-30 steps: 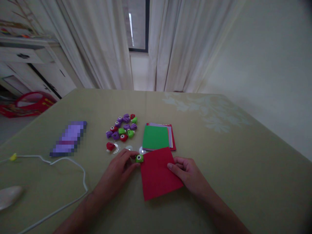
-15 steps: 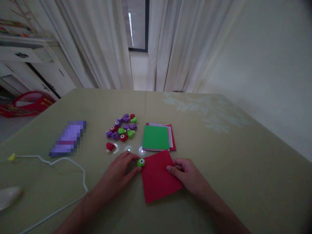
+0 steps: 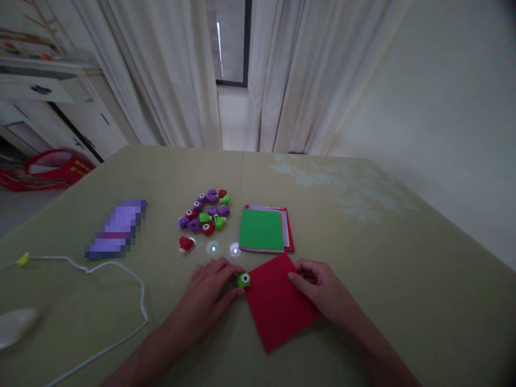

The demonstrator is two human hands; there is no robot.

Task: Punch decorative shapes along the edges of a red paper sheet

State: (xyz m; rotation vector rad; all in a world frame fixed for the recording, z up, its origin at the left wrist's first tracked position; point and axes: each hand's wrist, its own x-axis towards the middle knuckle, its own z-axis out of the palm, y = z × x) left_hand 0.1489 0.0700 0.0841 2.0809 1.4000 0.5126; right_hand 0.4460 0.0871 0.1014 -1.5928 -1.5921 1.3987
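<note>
Between the thumb and fingers of my left hand (image 3: 215,290) is a small green paper punch (image 3: 243,280) with a white top and a dark star on it. The punch sits at the left corner of a square red sheet of paper (image 3: 282,303); whether the sheet's edge is in its slot I cannot make out. My right hand (image 3: 318,285) pinches the sheet's right side, thumb on top and fingers underneath. Just beyond the sheet lies a stack of coloured paper (image 3: 261,230), green uppermost.
Several purple, red and green punches (image 3: 208,229) cluster left of the stack, with one red punch (image 3: 186,243) nearer me. A pixelated purple object (image 3: 116,228) lies at the left. A white cable (image 3: 141,290) crosses the table (image 3: 403,301) near a white object (image 3: 16,327).
Both hands, the green punch and the red sheet have shifted a little right and nearer me. The sheet has turned slightly. The view has also moved a little.
</note>
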